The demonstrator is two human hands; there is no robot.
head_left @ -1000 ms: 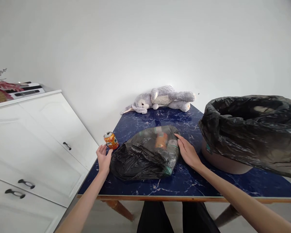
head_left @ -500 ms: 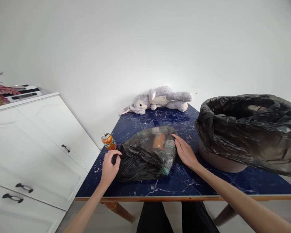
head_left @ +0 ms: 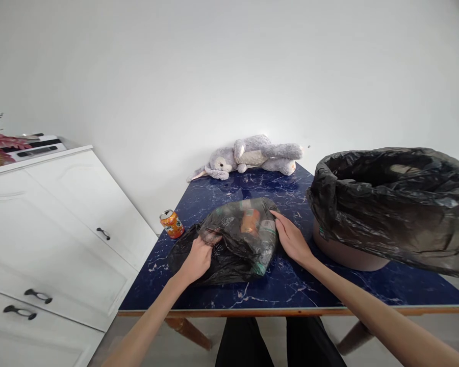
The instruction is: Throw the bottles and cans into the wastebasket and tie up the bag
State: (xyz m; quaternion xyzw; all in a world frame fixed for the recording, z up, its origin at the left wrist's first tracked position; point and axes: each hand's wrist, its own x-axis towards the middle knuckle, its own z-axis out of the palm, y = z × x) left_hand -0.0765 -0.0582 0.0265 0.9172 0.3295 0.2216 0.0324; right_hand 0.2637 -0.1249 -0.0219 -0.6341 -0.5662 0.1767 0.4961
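A thin black plastic bag (head_left: 229, 262) lies on the table, and an orange can (head_left: 250, 222) and other pale and green things show through it. My left hand (head_left: 197, 260) reaches into the bag's left side; its fingers are under the see-through plastic, so their grip is unclear. Against the bag's right edge rests my right hand (head_left: 292, 239), fingers stretched out and touching the plastic. An orange drink can (head_left: 172, 224) stands upright on the table, left of the bag, with its top opened.
A bin (head_left: 348, 255) lined with a large black bag (head_left: 390, 214) stands at the table's right. At the back, a grey plush rabbit (head_left: 248, 155) lies by the wall. White cabinets (head_left: 61, 234) are on the left. The blue marbled table (head_left: 290, 290) has a wooden front edge.
My left hand has moved right and slightly up, from the bag's left edge to under its top layer, which is now raised over the fingers. My right hand stays in place.
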